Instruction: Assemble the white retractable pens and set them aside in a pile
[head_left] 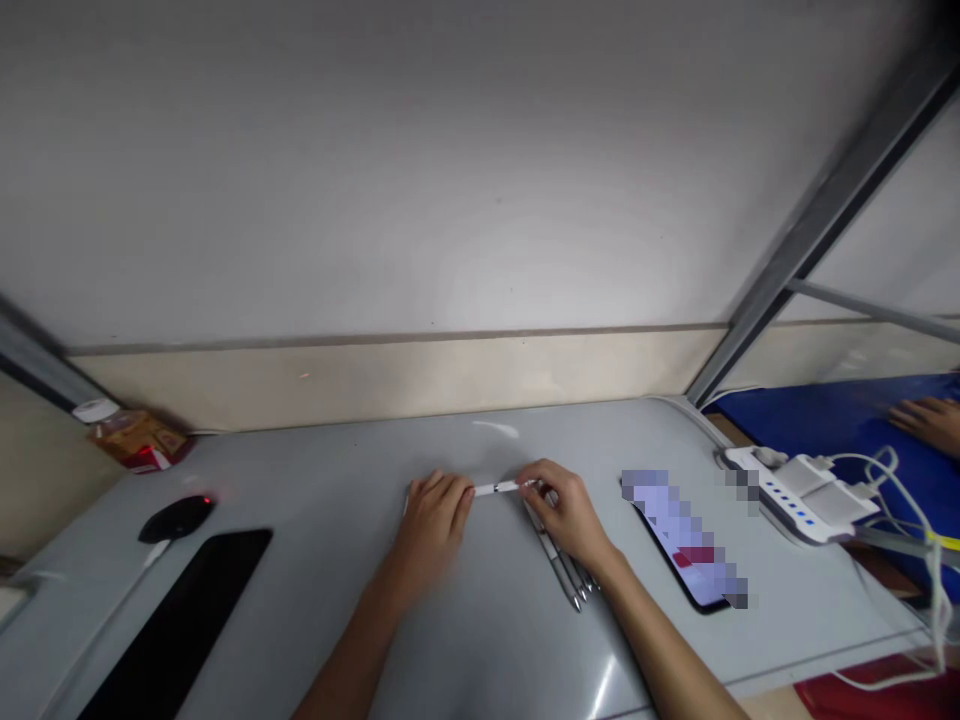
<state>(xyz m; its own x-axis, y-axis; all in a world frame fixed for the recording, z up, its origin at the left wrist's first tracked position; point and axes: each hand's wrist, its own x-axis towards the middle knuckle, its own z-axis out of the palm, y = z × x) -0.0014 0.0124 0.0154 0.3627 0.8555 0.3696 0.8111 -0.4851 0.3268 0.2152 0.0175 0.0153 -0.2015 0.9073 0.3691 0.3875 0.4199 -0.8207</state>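
Note:
A white pen (501, 488) is held level just above the grey table (337, 470), between both hands. My left hand (435, 515) pinches its left end with curled fingers. My right hand (566, 510) pinches its right end. Under my right hand, several silver-and-white pens (564, 575) lie side by side on the table, pointing toward me.
A phone (686, 545) lies right of my right hand. A white charging hub with cables (802, 495) sits at the table's right edge. A black pad (180, 620) and black mouse (176, 517) lie left, a small packet (139, 440) at the back left. Another person's hand (926, 420) rests on blue cloth at far right.

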